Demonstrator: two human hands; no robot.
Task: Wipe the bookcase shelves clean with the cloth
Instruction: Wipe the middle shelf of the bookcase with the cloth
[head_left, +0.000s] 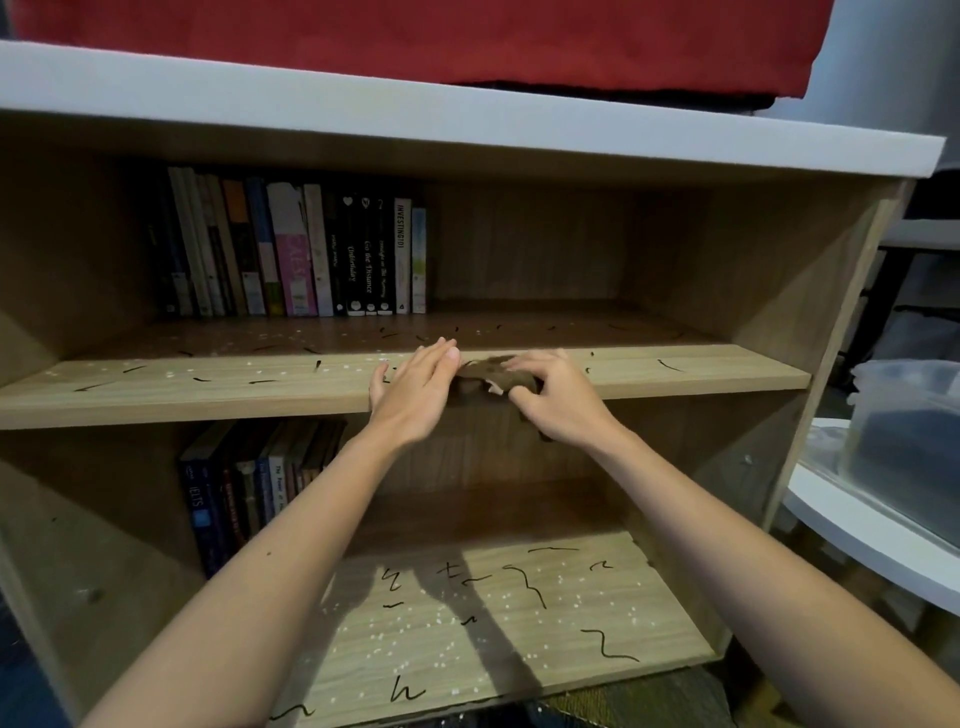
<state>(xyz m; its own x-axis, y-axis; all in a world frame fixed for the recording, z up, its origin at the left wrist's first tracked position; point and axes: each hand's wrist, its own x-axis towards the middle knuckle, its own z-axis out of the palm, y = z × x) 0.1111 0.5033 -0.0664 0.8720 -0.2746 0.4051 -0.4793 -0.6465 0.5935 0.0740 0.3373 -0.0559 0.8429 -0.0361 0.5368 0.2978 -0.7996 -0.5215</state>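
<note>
Bookcase (831, 270): wood, two open shelves. Cloth (491, 370): brown, bunched on the front edge of the upper shelf (208, 387), part hanging over. Right hand (558, 402) grips it, fingers curled into the folds. Left hand (415, 389) lies flat with straight fingers just beside the cloth, possibly touching it (blurred there). Black squiggles (602, 644) and white specks (410, 636) lie scattered on the upper shelf and bottom shelf (675, 618). Books (296, 249) stand upright back left, with lower books (244, 488) beneath.

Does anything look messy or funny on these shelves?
Yes: black squiggly marks and white specks are scattered over the bottom shelf, and more lie along the middle shelf beside the cloth. They look like dirt not yet wiped.
</note>
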